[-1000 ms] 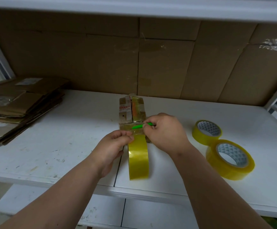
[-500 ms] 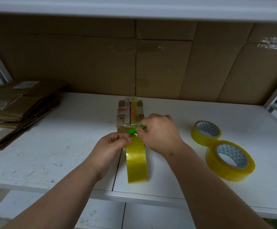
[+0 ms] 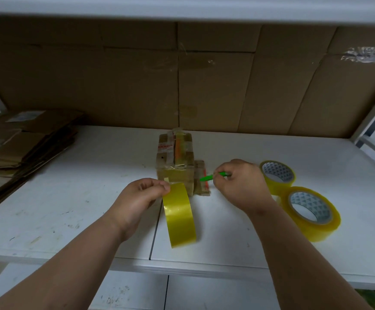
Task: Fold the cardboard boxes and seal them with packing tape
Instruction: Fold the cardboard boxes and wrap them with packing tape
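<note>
Cardboard box (image 3: 174, 166) just beyond left grip (image 3: 140, 199) pinching tape roll (image 3: 179, 217), right grip (image 3: 241, 186) clamped on green cutter (image 3: 211, 176)

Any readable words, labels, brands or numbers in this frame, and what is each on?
None can be read.
Small cardboard box: red print on its tape strip, too blurred to read.
Flattened cardboard stack: pale labels, too small to read.
Tape roll cores: only a triangle pattern, no words.
</note>
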Tool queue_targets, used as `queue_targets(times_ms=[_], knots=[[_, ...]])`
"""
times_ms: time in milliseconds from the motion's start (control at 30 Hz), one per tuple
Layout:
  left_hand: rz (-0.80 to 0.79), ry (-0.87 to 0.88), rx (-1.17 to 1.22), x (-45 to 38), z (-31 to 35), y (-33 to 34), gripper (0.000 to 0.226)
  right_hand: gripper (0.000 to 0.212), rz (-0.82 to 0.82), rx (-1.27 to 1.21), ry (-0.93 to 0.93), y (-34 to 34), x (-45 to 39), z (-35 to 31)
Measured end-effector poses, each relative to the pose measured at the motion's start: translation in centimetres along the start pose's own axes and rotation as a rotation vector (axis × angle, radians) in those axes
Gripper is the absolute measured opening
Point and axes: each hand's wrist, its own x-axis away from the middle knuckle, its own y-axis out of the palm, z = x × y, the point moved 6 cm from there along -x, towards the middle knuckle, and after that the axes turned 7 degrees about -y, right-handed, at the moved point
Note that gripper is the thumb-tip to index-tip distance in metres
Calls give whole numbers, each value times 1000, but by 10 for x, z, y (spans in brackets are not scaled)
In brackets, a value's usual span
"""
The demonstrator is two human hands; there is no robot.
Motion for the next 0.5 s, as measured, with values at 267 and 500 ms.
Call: queue_targets(times_ms=[267, 500], knots=[[-56, 36, -70, 7, 3, 8, 42, 23, -248, -157, 471, 44, 38, 57], [-76, 58, -105, 11, 5, 7, 38, 40, -271, 229, 397, 37, 36, 38]])
